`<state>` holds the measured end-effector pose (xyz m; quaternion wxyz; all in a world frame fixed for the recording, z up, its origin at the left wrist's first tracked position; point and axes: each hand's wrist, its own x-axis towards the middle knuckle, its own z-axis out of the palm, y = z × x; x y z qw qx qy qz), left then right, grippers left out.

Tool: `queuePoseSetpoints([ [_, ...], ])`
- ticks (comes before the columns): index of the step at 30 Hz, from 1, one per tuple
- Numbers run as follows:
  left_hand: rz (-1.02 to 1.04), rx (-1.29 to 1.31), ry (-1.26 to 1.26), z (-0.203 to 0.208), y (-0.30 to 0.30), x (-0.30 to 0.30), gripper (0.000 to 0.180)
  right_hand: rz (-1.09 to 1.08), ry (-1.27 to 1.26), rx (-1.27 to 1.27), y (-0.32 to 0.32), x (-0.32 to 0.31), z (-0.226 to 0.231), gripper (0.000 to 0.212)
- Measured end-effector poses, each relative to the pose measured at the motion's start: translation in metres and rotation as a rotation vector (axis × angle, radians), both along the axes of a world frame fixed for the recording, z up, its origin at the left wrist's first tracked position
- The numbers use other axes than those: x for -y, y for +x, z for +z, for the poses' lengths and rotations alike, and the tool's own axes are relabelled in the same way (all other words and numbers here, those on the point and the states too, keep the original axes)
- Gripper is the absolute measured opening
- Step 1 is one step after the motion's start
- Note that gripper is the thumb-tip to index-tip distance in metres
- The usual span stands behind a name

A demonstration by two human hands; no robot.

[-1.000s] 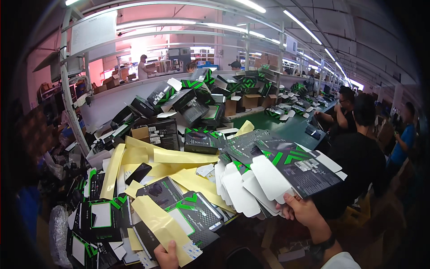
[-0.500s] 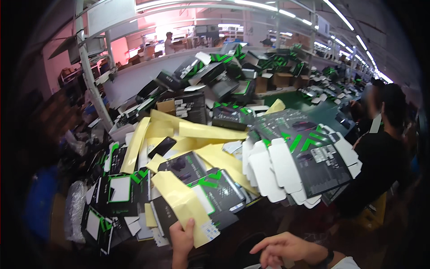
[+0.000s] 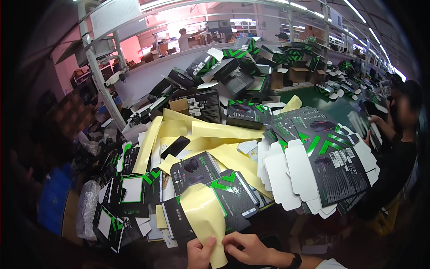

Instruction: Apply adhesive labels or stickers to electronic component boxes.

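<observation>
A yellow label backing sheet (image 3: 204,210) curves upright at the lower middle. My left hand (image 3: 200,253) is closed on its lower end, thumb across the front. Pinched together, the fingers of my right hand (image 3: 244,248) meet the sheet's right edge; whatever is between them is hidden. Behind the sheet lies a flat black-and-green printed carton (image 3: 233,197), and just past it another black carton (image 3: 192,169) with a mouse picture.
Flattened cartons with white flaps (image 3: 291,170) are stacked to the right. More yellow sheets (image 3: 224,130) and a black phone-like slab (image 3: 175,147) lie mid-table. Black-and-green boxes (image 3: 233,76) heap up behind. A co-worker (image 3: 401,139) stands at the right, handling cartons.
My right hand has come left to the sheet's edge, its fingers now pinched. The sheet has turned and bent, and its small white labels no longer show. The view has shifted.
</observation>
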<state>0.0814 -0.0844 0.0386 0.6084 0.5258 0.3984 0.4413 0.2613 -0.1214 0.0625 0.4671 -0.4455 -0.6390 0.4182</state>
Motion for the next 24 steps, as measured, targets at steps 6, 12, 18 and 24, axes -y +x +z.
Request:
queuePoseSetpoints([
  [6,-0.043,0.110,-0.168,0.012,0.002,-0.011,0.019,-0.006,0.624,0.146,0.008,-0.018,0.015,0.016],
  [12,-0.158,0.059,-0.362,0.038,-0.004,-0.022,0.021,0.084,0.722,0.203,0.015,-0.044,0.017,0.021],
  [18,-0.080,0.104,-0.286,0.015,-0.012,-0.033,0.021,0.078,0.928,0.284,0.018,-0.072,0.022,0.011],
  [24,0.110,0.162,-0.188,-0.005,-0.025,-0.050,0.021,0.011,0.440,0.075,0.033,-0.106,0.006,0.026],
])
